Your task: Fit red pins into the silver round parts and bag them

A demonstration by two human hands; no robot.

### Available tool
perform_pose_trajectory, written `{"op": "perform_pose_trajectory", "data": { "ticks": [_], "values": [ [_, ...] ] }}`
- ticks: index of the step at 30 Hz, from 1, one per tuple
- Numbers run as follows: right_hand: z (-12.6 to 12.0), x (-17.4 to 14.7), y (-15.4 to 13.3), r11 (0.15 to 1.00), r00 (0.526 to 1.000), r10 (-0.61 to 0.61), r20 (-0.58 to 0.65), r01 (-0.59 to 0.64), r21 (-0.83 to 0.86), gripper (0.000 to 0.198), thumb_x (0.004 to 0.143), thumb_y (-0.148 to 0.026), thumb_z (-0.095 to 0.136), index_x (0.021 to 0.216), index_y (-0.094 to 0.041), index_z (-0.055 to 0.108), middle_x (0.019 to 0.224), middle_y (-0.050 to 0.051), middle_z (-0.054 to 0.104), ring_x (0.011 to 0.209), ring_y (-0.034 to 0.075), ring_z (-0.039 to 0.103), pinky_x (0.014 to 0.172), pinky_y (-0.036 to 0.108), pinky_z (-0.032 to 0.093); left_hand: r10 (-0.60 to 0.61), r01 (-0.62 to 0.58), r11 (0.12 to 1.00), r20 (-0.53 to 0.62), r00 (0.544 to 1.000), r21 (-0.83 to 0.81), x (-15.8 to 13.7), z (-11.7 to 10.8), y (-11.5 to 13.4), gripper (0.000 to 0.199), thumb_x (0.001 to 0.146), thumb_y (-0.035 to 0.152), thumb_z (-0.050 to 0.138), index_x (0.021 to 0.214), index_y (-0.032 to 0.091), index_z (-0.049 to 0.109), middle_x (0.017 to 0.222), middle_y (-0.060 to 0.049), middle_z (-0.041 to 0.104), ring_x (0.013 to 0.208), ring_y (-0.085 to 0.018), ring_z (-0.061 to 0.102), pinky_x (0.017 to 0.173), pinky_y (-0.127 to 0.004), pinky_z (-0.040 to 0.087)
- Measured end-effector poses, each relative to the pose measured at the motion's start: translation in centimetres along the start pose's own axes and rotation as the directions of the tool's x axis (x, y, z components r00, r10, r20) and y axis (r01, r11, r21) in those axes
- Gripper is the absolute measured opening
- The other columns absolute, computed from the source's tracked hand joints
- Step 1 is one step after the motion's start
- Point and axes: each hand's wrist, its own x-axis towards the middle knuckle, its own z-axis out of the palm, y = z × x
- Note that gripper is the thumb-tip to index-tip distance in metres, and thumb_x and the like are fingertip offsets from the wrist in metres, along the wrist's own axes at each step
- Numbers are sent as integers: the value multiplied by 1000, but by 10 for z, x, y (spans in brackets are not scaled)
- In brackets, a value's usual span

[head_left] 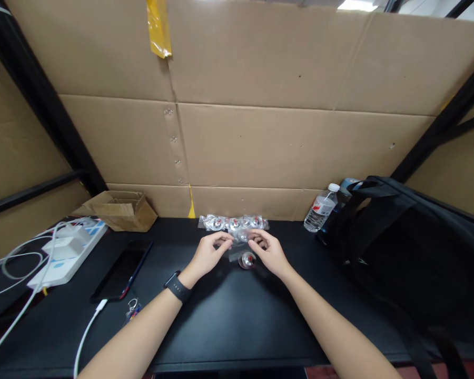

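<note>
Between my two hands is a small clear plastic bag (242, 236), pinched at its sides; what is inside it is hard to make out. My left hand (212, 249) closes thumb and fingers on its left edge, with a dark watch on that wrist. On the opposite edge my right hand (269, 251) pinches with thumb and forefinger. Just below the bag, on the black table, lies a round silvery piece with a red mark (247, 259), beside some clear film. Behind my fingers, several similar round pieces in clear bags (217, 222) form a row near the cardboard wall.
At left are a phone (122, 270) on a white cable, a keyring (132, 309), a white power strip (69, 258) and a small open cardboard box (122, 211). A water bottle (321, 208) and a large black backpack (411, 263) occupy the right. A cardboard wall (256, 147) closes the back.
</note>
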Motion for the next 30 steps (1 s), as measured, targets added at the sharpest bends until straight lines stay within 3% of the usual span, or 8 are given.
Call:
{"op": "perform_pose_trajectory", "data": {
  "ticks": [4, 8, 12, 15, 17, 19, 25, 30],
  "values": [
    [2, 1, 4, 987, 995, 85, 49, -91, 134, 33, 82, -39, 76, 108, -20, 69, 86, 5, 73, 77, 19, 67, 68, 30, 53, -26, 21, 998, -76, 997, -64, 2, -1, -1, 28, 91, 35, 66, 115, 19, 61, 89, -4, 72, 75, -17, 71, 75, -29, 55],
    [7, 0, 3, 956, 987, 152, 44, -158, 248, 44, 77, -36, 80, 114, -23, 60, 77, 0, 70, 67, 17, 65, 65, 29, 51, -17, 23, 999, -123, 992, 46, 2, -2, 2, 38, 90, 30, 67, 124, 23, 52, 85, -1, 72, 75, -17, 70, 75, -29, 54],
    [9, -1, 1, 940, 983, 181, 11, -176, 292, 47, 75, -36, 82, 108, -26, 51, 75, -3, 70, 63, 15, 63, 62, 27, 48, 189, -115, 933, -193, 963, 340, -2, -4, 14, 26, 94, 30, 60, 118, 23, 53, 92, -4, 69, 86, -19, 67, 84, -34, 51],
    [9, -2, 1, 931, 978, 210, 10, -204, 303, 46, 75, -37, 83, 104, -26, 49, 71, -4, 69, 61, 15, 62, 61, 26, 47, 369, -338, 774, 52, 928, 536, -8, -3, 26, 30, 91, 37, 67, 116, 23, 59, 111, -8, 67, 106, -24, 62, 94, -39, 45],
    [10, -3, 1, 919, 972, 230, 37, -230, 319, 47, 74, -37, 83, 105, -25, 49, 72, -3, 69, 61, 15, 63, 61, 26, 47, 387, -457, 674, 249, 888, 580, -12, 2, 29, 37, 89, 38, 71, 120, 24, 61, 121, -9, 66, 114, -27, 59, 95, -40, 41],
    [11, -4, 0, 905, 963, 257, 77, -268, 330, 47, 74, -38, 83, 107, -25, 51, 74, -2, 70, 62, 15, 64, 59, 26, 47, 374, -494, 608, 324, 869, 621, -14, 8, 27, 27, 94, 30, 65, 121, 25, 63, 121, -8, 68, 111, -25, 60, 91, -40, 39],
    [9, 0, 2, 948, 968, 251, 31, -252, 197, 34, 80, -40, 74, 102, -21, 58, 81, 2, 70, 73, 17, 66, 61, 26, 47, 284, -357, 603, 226, 932, 713, -4, -11, 11, 29, 98, 14, 47, 109, 27, 70, 108, -5, 74, 100, -22, 63, 88, -40, 34],
    [-3, 5, 18, 976, 998, 52, 35, -44, -215, 13, 85, -31, 64, 93, -21, 65, 88, 4, 69, 75, 18, 62, 62, 28, 46, 181, 30, 580, -165, 970, 814, 9, -74, -5, 27, 96, 17, 48, 105, 27, 71, 117, -8, 72, 109, -26, 61, 97, -46, 29]
  ]
}}
